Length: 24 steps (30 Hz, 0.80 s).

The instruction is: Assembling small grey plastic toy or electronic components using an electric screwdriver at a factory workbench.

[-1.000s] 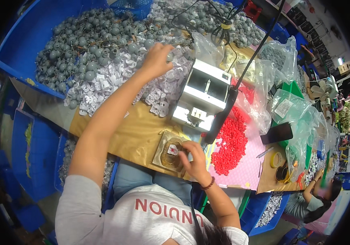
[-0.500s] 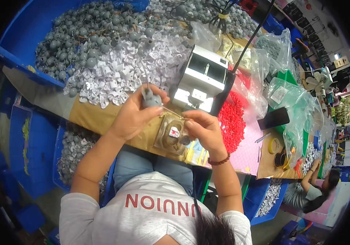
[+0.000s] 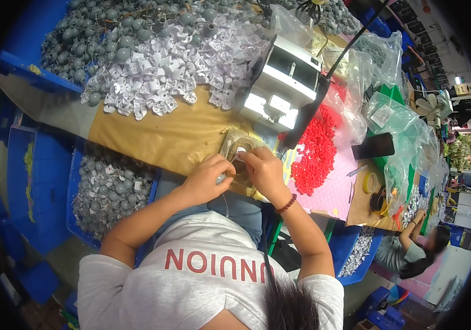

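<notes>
My left hand (image 3: 209, 179) is closed around a small grey ball-shaped part (image 3: 221, 178), mostly hidden by the fingers. A thin cord (image 3: 226, 203) hangs from that hand toward my lap. Beside it, my right hand (image 3: 266, 169) reaches over a brownish block-like fixture (image 3: 228, 144) at the bench's near edge. Its thumb and fingertips are pinched at a small white piece (image 3: 240, 152) in the fixture's hollow. Whether the fingers hold that piece or only press it, I cannot tell.
White plastic pieces (image 3: 158, 74) and grey balls (image 3: 123, 55) lie heaped across the bench. A white machine (image 3: 285, 77) stands beyond the fixture, with red pieces (image 3: 315, 159) to its right. Blue bins (image 3: 73, 214) sit below. A co-worker (image 3: 411, 247) is at far right.
Both hands have come nearer to me and closer together at the fixture. The grey part in my left hand has been brought down from above the bench, its cord now hanging toward my lap.
</notes>
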Tool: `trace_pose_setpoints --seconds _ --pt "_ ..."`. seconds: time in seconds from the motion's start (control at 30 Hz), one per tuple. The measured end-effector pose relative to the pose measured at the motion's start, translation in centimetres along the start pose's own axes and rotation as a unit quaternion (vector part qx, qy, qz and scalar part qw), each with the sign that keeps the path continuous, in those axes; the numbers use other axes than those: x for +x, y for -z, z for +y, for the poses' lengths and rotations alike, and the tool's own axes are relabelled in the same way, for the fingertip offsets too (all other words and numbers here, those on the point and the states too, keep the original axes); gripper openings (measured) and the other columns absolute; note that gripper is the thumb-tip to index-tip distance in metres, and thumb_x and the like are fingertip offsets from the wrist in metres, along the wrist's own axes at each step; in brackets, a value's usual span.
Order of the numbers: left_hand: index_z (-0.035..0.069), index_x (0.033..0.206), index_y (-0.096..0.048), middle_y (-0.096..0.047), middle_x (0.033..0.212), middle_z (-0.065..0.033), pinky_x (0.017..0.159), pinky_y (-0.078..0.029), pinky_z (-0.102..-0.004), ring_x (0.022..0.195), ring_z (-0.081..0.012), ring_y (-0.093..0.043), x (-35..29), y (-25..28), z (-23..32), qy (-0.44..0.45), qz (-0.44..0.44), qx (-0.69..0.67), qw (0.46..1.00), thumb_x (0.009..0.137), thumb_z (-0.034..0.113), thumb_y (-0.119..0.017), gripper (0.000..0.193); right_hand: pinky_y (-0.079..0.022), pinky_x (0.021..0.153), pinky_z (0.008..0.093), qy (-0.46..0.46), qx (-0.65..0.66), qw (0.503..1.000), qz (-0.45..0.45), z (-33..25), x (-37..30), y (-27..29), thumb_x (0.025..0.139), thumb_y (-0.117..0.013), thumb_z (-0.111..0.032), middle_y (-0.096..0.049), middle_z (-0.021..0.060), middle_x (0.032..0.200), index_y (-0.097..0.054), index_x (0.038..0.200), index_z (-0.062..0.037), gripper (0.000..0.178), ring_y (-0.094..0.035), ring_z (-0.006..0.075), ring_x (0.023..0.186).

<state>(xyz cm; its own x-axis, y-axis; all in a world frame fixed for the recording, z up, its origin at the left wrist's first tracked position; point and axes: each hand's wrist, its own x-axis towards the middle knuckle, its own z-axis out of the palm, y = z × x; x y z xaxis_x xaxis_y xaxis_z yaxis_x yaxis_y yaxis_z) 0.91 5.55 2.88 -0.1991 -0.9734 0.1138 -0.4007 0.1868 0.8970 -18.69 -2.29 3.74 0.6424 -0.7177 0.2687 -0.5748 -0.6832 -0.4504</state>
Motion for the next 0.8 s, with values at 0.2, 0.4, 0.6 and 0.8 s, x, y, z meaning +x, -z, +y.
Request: trace_pose_setpoints --seconds 0.2,0.4,0.6,0.8 --pt "0.005 0.094 -0.065 -0.060 0.095 -0.0092 0.085 -0.048 -0.0398 0.097 -0.0311 -0.055 0.2 -1.0 -0.9 -0.053 -0.025 0.084 0.995 0.079 0.006 -0.070 0.015 -0.053 0.065 0.0371 0.067 -0.095 0.991 -0.060 0.0 0.1 0.3 0.071 -0.068 -0.007 -0.062 0.0080 0.095 -0.069 0.105 -0.0051 0.034 -0.061 0.0261 0.086" --pt "0.006 0.102 -0.066 -0.059 0.104 -0.0099 0.089 -0.047 -0.0412 0.104 -0.0320 -0.055 0.2 -0.4 -1.4 -0.049 0.004 0.153 0.987 0.078 0.003 -0.067 0.025 -0.050 0.070 0.0365 0.090 -0.175 0.975 -0.103 -1.1 -1.5 -0.8 0.078 -0.061 -0.010 -0.057 0.0124 0.100 -0.065 0.107 0.0068 0.034 -0.057 0.0268 0.093" --pt "0.009 0.124 -0.062 -0.057 0.128 -0.0115 0.099 -0.042 -0.0480 0.121 -0.0323 -0.050 1.6 -2.1 -1.4 -0.099 0.043 0.336 0.936 0.076 0.008 -0.069 0.049 -0.049 0.075 0.0388 0.070 -0.105 0.988 -0.089 -0.7 -1.8 -0.6 0.077 -0.064 -0.003 -0.061 0.0129 0.105 -0.066 0.114 0.0032 0.038 -0.058 0.0274 0.097" --pt "0.005 0.122 -0.063 -0.058 0.127 -0.0165 0.097 -0.043 -0.0457 0.119 -0.0327 -0.053 1.7 -2.6 -2.0 -0.129 0.026 0.394 0.910 0.079 0.010 -0.065 0.044 -0.048 0.097 0.0429 -0.163 0.188 0.968 0.039 4.7 -4.2 3.7 0.083 -0.071 -0.001 -0.065 0.0153 0.116 -0.066 0.116 -0.0052 0.034 -0.061 0.0338 0.112"
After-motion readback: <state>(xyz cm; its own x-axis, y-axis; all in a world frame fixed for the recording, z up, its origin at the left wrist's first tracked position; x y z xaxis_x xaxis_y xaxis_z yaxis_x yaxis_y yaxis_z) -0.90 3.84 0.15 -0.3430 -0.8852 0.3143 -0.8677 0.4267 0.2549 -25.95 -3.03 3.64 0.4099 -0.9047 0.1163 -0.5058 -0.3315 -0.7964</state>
